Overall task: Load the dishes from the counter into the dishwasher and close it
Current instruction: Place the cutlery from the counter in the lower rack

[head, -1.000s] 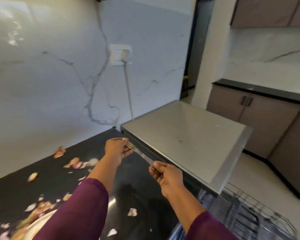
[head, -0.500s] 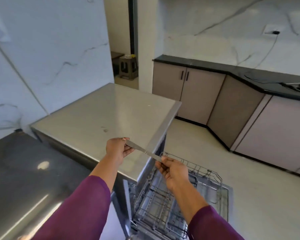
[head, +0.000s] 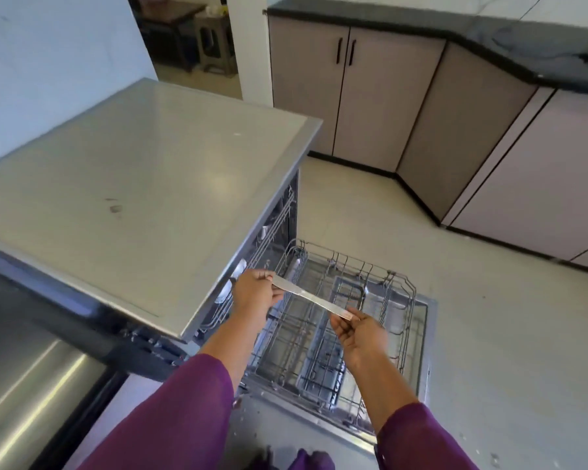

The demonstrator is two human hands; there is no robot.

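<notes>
I hold a slim metal utensil (head: 311, 297), its working end hidden in my fist, level between both hands. My left hand (head: 256, 293) grips one end and my right hand (head: 360, 332) pinches the other end. Both hands hover over the dishwasher's lower wire rack (head: 398, 276), which is pulled out over the open door (head: 427, 334). A grey cutlery basket (head: 323, 368) lies inside the rack. Some white dishes (head: 233, 290) show in the dishwasher's interior behind my left hand.
The dishwasher's grey steel top (head: 143, 184) fills the left. The dark counter (head: 17, 361) lies at the lower left. Beige cabinets (head: 387, 103) under a black worktop (head: 523, 39) run along the far side. Pale floor (head: 506, 317) lies to the right of the door.
My view has swung from the littered counter rightward and down to the dishwasher. Both hands carried the utensil along and now hold it above the pulled-out rack.
</notes>
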